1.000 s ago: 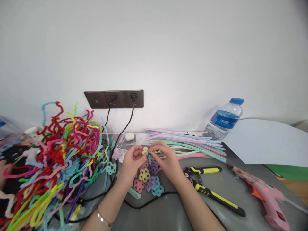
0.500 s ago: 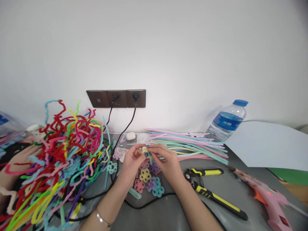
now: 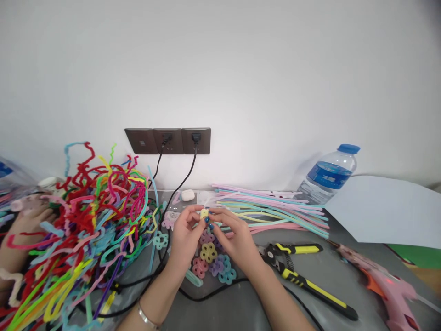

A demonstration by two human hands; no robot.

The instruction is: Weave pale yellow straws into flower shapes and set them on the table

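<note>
My left hand [image 3: 184, 236] pinches a small pale-yellow coiled pipe-cleaner piece [image 3: 204, 213] between thumb and forefinger. From the other side, the fingertips of my right hand [image 3: 236, 236] close on the same piece; my fingers hide part of it. Just below lie several pipe-cleaner flowers: a yellow flower [image 3: 208, 252], a pink flower [image 3: 200, 267], a purple flower [image 3: 217, 265] and a blue flower [image 3: 227, 270]. A mint flower [image 3: 160, 240] rests left of my left hand. Behind my right hand spreads a bundle of straight pastel pipe cleaners [image 3: 282, 212].
A big tangle of coloured pipe cleaners [image 3: 99, 220] covers the left, beside another person's hand [image 3: 29, 227]. Yellow-black pliers [image 3: 303, 273], a pink glue gun [image 3: 389, 289], a water bottle [image 3: 329, 174] and white paper [image 3: 382, 207] are right. Black cables [image 3: 188, 174] run from the wall sockets [image 3: 167, 140].
The yellow piece has turned and shifted slightly left between my fingers. My right fingers have spread a little. At far left, the other person's hand has moved and a pinkish item shows near it.
</note>
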